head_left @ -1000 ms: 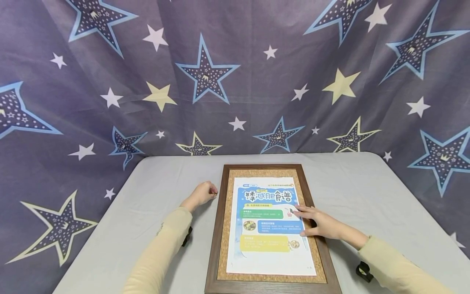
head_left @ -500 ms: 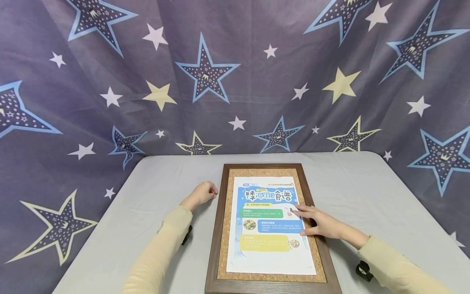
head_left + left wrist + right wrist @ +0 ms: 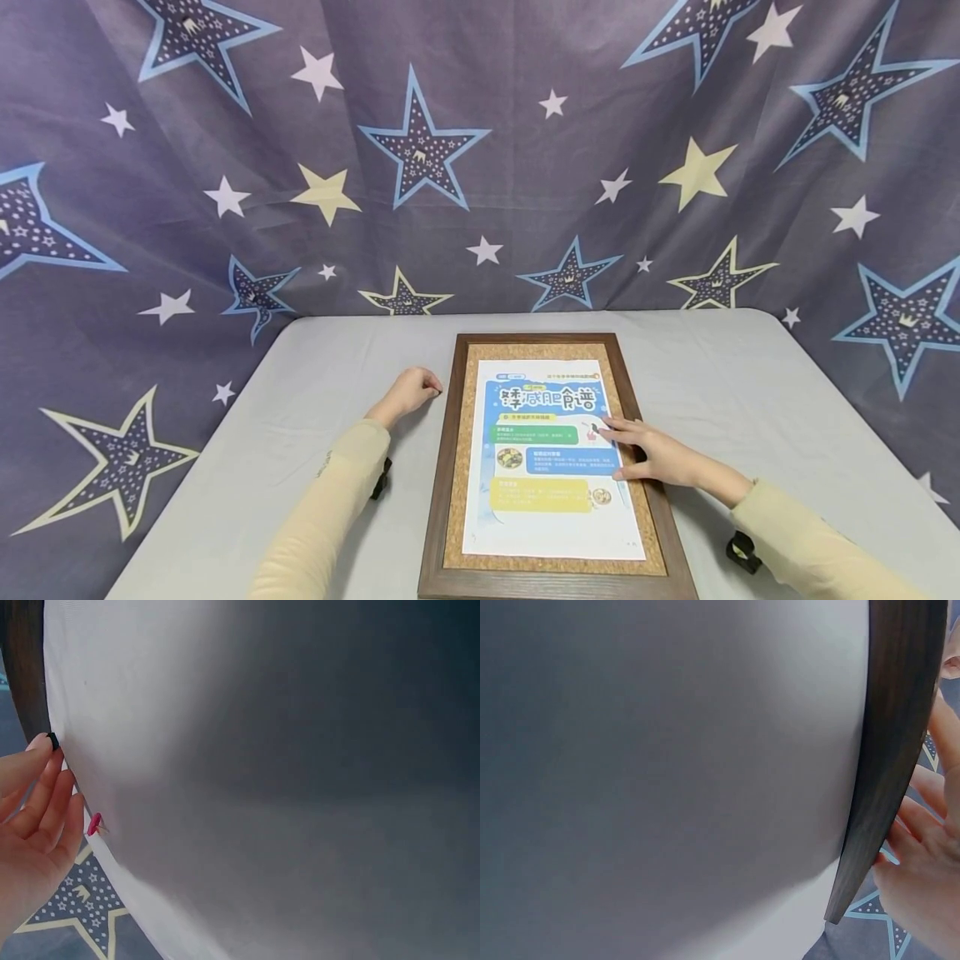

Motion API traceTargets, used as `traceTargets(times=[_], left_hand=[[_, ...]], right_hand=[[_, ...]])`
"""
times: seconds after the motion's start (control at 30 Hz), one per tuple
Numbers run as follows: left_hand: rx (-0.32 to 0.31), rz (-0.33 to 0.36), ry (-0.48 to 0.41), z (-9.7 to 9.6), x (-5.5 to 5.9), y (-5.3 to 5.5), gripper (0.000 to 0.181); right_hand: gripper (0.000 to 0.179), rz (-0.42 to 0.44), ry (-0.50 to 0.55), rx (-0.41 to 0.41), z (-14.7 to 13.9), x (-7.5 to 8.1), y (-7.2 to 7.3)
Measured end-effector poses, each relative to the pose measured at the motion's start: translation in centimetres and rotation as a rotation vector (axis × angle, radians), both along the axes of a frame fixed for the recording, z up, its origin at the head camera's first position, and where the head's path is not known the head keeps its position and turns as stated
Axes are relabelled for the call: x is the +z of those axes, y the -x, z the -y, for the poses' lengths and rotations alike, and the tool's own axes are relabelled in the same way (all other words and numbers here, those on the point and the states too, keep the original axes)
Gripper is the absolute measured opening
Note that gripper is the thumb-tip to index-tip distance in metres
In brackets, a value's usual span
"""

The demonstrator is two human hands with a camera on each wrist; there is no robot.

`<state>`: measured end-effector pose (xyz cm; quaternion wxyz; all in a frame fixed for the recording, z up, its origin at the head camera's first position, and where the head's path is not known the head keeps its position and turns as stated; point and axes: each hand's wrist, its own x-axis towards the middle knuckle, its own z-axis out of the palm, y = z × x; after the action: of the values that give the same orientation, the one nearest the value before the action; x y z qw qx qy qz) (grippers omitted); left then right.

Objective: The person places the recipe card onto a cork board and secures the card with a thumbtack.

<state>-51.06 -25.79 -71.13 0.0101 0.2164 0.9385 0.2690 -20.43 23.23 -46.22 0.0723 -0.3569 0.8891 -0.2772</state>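
Note:
A cork board (image 3: 471, 433) in a dark brown wooden frame lies on the table, with a printed poster sheet (image 3: 551, 529) over it. Just outside the frame's left side, my left hand (image 3: 407, 395) pinches a small black push pin (image 3: 52, 741) between thumb and index finger. Beyond its fingertips in the left wrist view lies a pink push pin (image 3: 94, 823) on the table. My right hand (image 3: 660, 457) rests on the right edge of the sheet and the frame, fingers spread and fairly straight. In the right wrist view the frame (image 3: 900, 727) hides part of those fingers.
A grey cloth covers the table (image 3: 360, 350). Behind it hangs a dark curtain (image 3: 480, 100) printed with stars. Dark wrist devices (image 3: 744, 552) sit under both sleeves.
My left hand has shifted slightly left and away from me, its fingertips now a little farther from the frame. The right hand, sheet and board stay put.

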Motion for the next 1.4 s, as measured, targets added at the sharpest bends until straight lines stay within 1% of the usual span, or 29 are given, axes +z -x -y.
traceTargets(times=[0.07, 0.17, 0.3, 0.33, 0.4, 0.43, 0.47, 0.5, 0.53, 0.57, 0.6, 0.7, 0.73, 0.77, 0.8, 0.83, 0.9, 1.0, 1.03, 1.07, 1.1, 1.17, 1.2, 1.23, 1.27, 1.3, 1.4], left_hand=[[0.004, -0.011, -0.014, -0.5, 1.9, -1.5, 0.002], [0.006, -0.031, -0.036, -1.5, 5.0, -3.7, 0.007], [0.006, -0.074, -0.073, -2.9, 9.1, -6.7, 0.010], [0.007, -0.059, -0.072, -3.2, 10.2, -7.4, 0.007], [0.009, -0.084, -0.081, -3.7, 11.3, -8.1, 0.006], [0.008, -0.088, -0.089, -3.7, 11.6, -8.2, 0.005], [0.003, -0.088, -0.097, -3.6, 11.3, -7.8, 0.006], [0.008, -0.085, -0.102, -3.4, 10.6, -7.1, 0.006], [0.012, -0.081, -0.104, -3.0, 9.3, -5.9, 0.006], [0.010, -0.087, -0.120, -2.2, 6.9, -3.9, 0.005], [0.007, -0.072, -0.127, -1.8, 5.7, -2.9, 0.005], [0.027, -0.041, -0.117, -1.3, 3.7, -0.9, 0.003], [0.024, -0.037, -0.118, -1.3, 3.4, -0.6, 0.005], [0.024, -0.027, -0.119, -1.5, 3.9, -0.8, 0.007], [0.025, -0.038, -0.112, -2.1, 5.4, -2.0, 0.006], [0.037, -0.037, -0.105, -2.5, 6.1, -2.4, 0.006], [0.037, -0.036, -0.103, -3.1, 7.3, -3.2, 0.005], [0.040, -0.038, -0.109, -4.8, 11.3, -6.3, 0.005], [0.033, -0.046, -0.119, -5.3, 12.4, -7.1, 0.006], [0.032, -0.027, -0.119, -5.8, 13.6, -8.0, 0.005], [0.022, -0.040, -0.133, -6.2, 14.3, -8.5, 0.005], [0.003, -0.061, -0.149, -6.9, 15.3, -9.2, 0.005], [0.002, -0.041, -0.142, -7.1, 15.8, -9.4, 0.005], [0.002, -0.042, -0.138, -7.4, 16.0, -9.5, 0.006], [0.004, -0.044, -0.131, -7.6, 16.1, -9.5, 0.006], [-0.003, -0.070, -0.132, -7.7, 15.8, -9.2, 0.006], [0.004, -0.063, -0.109, -8.1, 15.3, -8.6, 0.007]], right_hand=[[0.068, -0.001, 0.000, -0.001, 0.0, 0.0, 0.0], [0.068, 0.003, -0.001, -0.003, 0.0, 0.0, 0.0], [0.069, 0.008, -0.003, -0.005, 0.0, 0.1, 0.0], [0.069, 0.009, -0.003, -0.006, 0.0, 0.1, -0.1], [0.069, 0.009, -0.005, -0.007, 0.0, 0.1, -0.1], [0.069, 0.011, -0.005, -0.007, 0.0, 0.1, -0.1], [0.069, 0.012, -0.007, -0.007, 0.0, 0.1, -0.1], [0.069, 0.012, -0.007, -0.006, 0.0, 0.1, -0.1], [0.069, 0.012, -0.007, -0.005, 0.0, 0.1, -0.1], [0.069, 0.014, -0.007, -0.005, 0.0, 0.1, -0.1], [0.069, 0.014, -0.007, -0.004, 0.0, 0.1, -0.1], [0.069, 0.014, -0.006, -0.005, 0.0, 0.0, 0.0], [0.069, 0.013, -0.007, -0.006, 0.0, 0.0, 0.0], [0.069, 0.012, -0.009, -0.007, 0.0, 0.0, 0.0], [0.069, 0.009, -0.010, -0.008, 0.0, 0.0, 0.0], [0.069, 0.006, -0.012, -0.008, 0.0, 0.0, 0.0], [0.068, 0.002, -0.015, -0.008, 0.0, 0.0, 0.0], [0.068, 0.002, -0.018, -0.010, 0.0, 0.1, -0.1], [0.069, 0.005, -0.018, -0.010, 0.0, 0.1, -0.1], [0.069, 0.007, -0.018, -0.010, 0.0, 0.1, -0.1], [0.069, 0.010, -0.018, -0.009, 0.0, 0.1, -0.1], [0.069, 0.015, -0.016, -0.008, 0.0, 0.1, -0.1], [0.069, 0.016, -0.015, -0.007, 0.0, 0.1, -0.1], [0.069, 0.017, -0.015, -0.008, 0.0, 0.1, -0.1], [0.069, 0.016, -0.015, -0.008, 0.0, 0.1, -0.1], [0.069, 0.015, -0.015, -0.008, 0.0, 0.1, -0.1], [0.069, 0.012, -0.015, -0.009, 0.0, 0.1, -0.1]])
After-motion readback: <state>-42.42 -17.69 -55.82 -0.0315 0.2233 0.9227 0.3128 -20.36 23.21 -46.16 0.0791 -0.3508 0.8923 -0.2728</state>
